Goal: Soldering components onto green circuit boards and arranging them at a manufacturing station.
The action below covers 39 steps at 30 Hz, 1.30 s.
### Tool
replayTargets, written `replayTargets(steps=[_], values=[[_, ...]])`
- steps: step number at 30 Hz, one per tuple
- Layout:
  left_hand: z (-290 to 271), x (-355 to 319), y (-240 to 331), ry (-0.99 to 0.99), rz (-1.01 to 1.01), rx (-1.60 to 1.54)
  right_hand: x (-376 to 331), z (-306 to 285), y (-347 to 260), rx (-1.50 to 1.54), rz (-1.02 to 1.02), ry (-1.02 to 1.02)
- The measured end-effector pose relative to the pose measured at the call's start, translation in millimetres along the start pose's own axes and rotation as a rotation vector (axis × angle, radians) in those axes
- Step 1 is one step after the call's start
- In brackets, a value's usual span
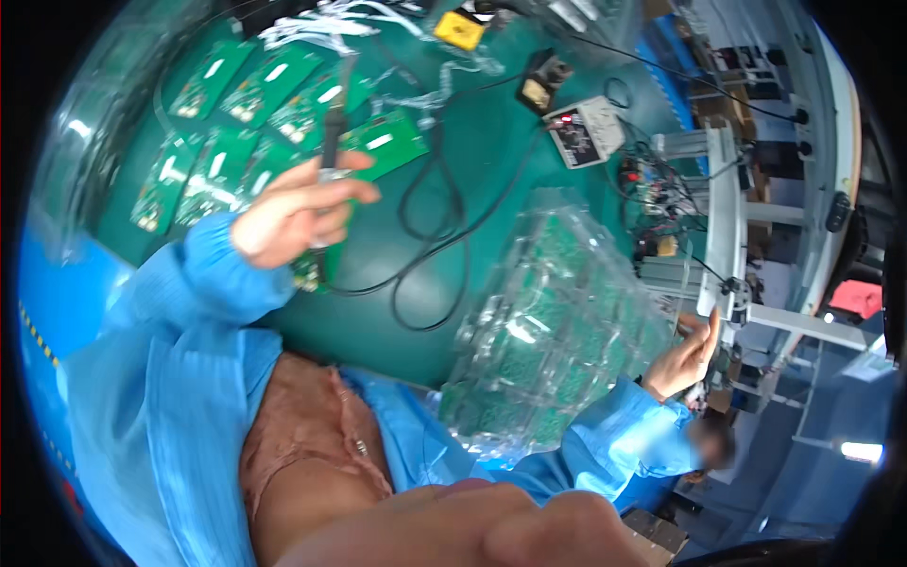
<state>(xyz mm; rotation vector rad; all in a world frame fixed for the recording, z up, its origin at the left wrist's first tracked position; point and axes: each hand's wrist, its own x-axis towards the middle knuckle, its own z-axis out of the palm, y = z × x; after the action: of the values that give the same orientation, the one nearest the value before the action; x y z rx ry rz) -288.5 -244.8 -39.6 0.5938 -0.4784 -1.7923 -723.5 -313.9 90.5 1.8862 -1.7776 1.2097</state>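
My left hand (307, 203) is closed around the dark handle of a soldering iron (333, 132), whose tip points away from me. Below the hand, part of a green circuit board (307, 272) shows beside the iron's black cable. Several more green circuit boards (269, 85) lie in rows beyond and left of this hand; one board (383, 144) sits just to its right. Far to the right, my right hand (685, 359) is raised with fingers stretched out and nothing visible in it. Its fingertips are close to a pale metal frame (723, 236); contact cannot be made out.
A clear plastic tray (557, 321) with compartments lies right of centre on the green mat (378, 326). Cable loops (444, 227) cross the mat. Farther back are a control box (584, 132), an iron stand (540, 83), a yellow object (459, 30) and white wires (321, 24). Another person (710, 442) is at lower right.
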Motion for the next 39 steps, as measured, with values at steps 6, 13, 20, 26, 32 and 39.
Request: replayTargets(steps=[6,13,20,26,32,39], values=[[15.4,-11.9,-4.0,-0.075,-0.083,-0.049,-61.3,32.3,-180.6,0.027,-1.004,-0.589],[5.6,-44.1,14.3,-0.055,-0.036,-0.07,-101.3,61.0,-218.7,0.279,-1.389,-0.329],[-13.8,-55.2,25.5,0.036,0.073,-0.084,-141.1,47.7,-206.7,0.879,0.166,-0.654],[-21.7,-60.9,17.4,0.019,0.031,-0.09,-160.4,47.4,-207.5,1.259,0.635,-0.992],[-22.2,-67.2,12.8,0.005,0.028,-0.087,-170.0,42.2,-208.1,1.194,0.497,-1.013],[-23.7,-70.1,10.6,-0.029,0.032,-0.057,-175.1,38.6,-209.9,1.206,0.524,-1.002]])
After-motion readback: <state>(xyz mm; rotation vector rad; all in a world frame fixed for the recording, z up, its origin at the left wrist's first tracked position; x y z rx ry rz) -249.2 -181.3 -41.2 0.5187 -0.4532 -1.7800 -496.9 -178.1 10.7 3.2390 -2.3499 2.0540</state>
